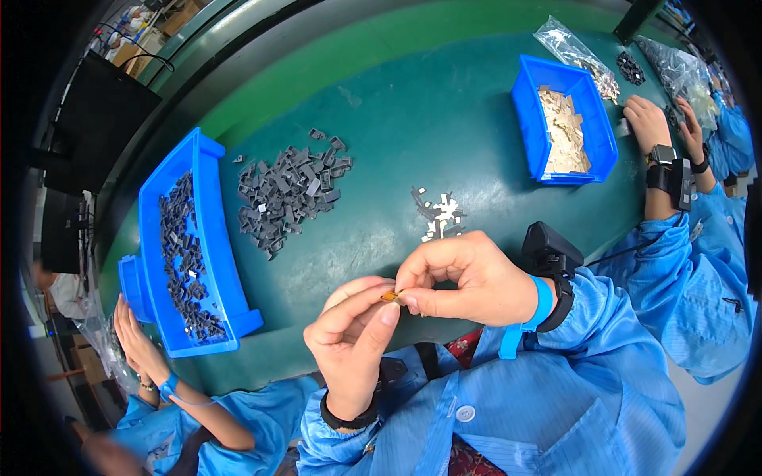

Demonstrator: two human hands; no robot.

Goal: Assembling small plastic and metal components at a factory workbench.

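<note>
My left hand (353, 333) and my right hand (464, 278) meet just above the near edge of the green table (413, 135). Between their fingertips they pinch a tiny brownish-gold part (391, 296); its shape is too small to make out. Both hands are closed on it. Just beyond my right hand lies a small cluster of grey and pale metal pieces (438, 214). A larger heap of dark grey plastic parts (290, 190) lies farther left.
A blue bin (210, 262) of dark grey parts stands at the left, a blue bin (524, 119) of pale metal pieces at the far right. Clear plastic bags (571, 51) lie behind it. Another person's hands (651, 123) work at the right, another's (135, 341) at the lower left.
</note>
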